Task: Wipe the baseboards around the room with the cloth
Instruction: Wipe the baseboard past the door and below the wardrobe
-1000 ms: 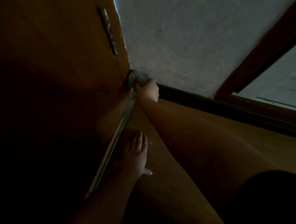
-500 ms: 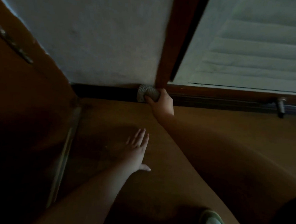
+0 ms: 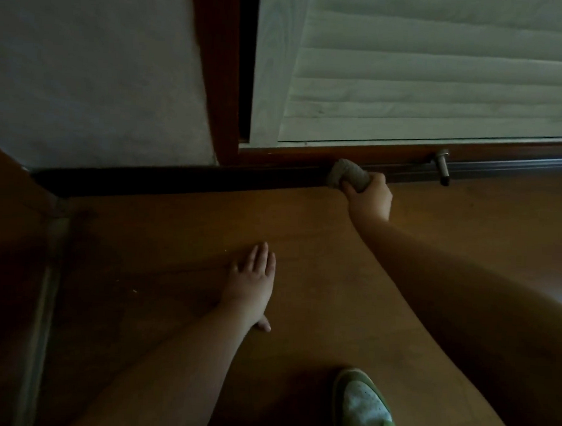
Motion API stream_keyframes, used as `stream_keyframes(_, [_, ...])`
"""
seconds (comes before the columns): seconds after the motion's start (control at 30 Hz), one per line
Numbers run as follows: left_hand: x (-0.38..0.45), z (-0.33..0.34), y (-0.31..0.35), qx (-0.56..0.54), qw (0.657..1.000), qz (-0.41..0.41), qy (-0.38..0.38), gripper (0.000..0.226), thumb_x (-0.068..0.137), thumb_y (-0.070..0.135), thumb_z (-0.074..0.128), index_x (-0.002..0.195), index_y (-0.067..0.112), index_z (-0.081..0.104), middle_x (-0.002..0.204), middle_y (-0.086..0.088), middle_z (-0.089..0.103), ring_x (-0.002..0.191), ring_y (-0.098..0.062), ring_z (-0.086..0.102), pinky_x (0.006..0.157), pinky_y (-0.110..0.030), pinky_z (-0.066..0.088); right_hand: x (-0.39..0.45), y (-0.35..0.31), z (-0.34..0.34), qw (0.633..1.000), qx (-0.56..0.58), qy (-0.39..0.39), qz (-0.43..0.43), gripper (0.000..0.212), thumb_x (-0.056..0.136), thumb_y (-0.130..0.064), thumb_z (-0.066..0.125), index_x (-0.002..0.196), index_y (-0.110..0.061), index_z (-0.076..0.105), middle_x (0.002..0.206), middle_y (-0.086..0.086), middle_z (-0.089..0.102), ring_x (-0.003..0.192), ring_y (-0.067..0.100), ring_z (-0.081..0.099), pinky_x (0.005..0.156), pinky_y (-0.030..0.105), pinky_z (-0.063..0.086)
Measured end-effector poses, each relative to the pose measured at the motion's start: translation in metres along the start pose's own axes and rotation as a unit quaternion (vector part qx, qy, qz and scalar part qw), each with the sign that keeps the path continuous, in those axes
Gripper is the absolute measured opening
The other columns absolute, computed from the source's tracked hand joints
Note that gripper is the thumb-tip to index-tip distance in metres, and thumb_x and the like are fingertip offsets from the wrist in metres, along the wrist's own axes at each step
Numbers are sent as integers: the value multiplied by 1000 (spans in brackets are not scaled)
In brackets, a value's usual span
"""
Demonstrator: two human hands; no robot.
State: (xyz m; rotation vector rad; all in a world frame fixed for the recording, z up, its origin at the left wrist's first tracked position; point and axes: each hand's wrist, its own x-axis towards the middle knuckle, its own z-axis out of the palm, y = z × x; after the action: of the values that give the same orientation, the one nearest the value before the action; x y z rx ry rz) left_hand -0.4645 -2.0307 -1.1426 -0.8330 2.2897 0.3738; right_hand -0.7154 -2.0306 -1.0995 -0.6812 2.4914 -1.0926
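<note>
Stretching across the head view, a brown wooden floor (image 3: 320,248) is meeting a dark baseboard (image 3: 176,178) under a pale wall (image 3: 94,69) and a white louvred door (image 3: 429,73). The right hand (image 3: 369,195) is curling tight around a bunched grey cloth (image 3: 346,176), pressing it against the baseboard beside a metal doorstop (image 3: 442,166). The left hand (image 3: 252,280) is lying spread flat on open floor, near a green-and-white shoe (image 3: 363,405).

Right hand (image 3: 369,198), cloth (image 3: 346,176) against baseboard (image 3: 176,180)
</note>
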Motion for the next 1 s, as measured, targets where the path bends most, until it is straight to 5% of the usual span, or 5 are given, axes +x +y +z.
stream_keyframes(0.2, [1, -7, 11, 39, 999, -23, -16, 149, 64, 49, 88, 150, 5, -25, 156, -20, -33, 148, -39, -20, 122, -56, 8, 15, 11, -53, 996, -70, -44, -21, 50, 83, -32, 75, 124, -15, 51, 108, -3, 57, 97, 12, 54, 80, 28, 45])
stream_keyframes(0.47, [-2, -13, 17, 16, 998, -48, -37, 146, 66, 44, 88, 150, 4, -25, 154, -20, -35, 148, -40, -20, 121, -54, 6, -20, -5, -97, 974, -130, -160, -96, 43, 75, -43, 80, 104, -34, 49, 88, -19, 53, 75, -3, 53, 54, 14, 38])
stream_keyframes(0.67, [18, -17, 51, -69, 996, -55, 26, 133, 73, 72, 68, 155, 11, -17, 161, -21, -25, 150, -42, -13, 120, -55, 0, -30, 19, -29, 984, -60, -141, -86, 40, 79, -38, 78, 103, -28, 48, 93, -12, 54, 83, 4, 54, 61, 11, 37])
stream_keyframes(1.0, [43, -14, 60, -64, 994, -78, 33, 140, 68, 73, 71, 153, 13, -22, 159, -21, -29, 148, -44, -20, 119, -58, -3, 21, 39, 54, 978, -17, -184, -101, 49, 79, -33, 78, 118, -16, 51, 112, -3, 55, 101, 8, 52, 79, 15, 45])
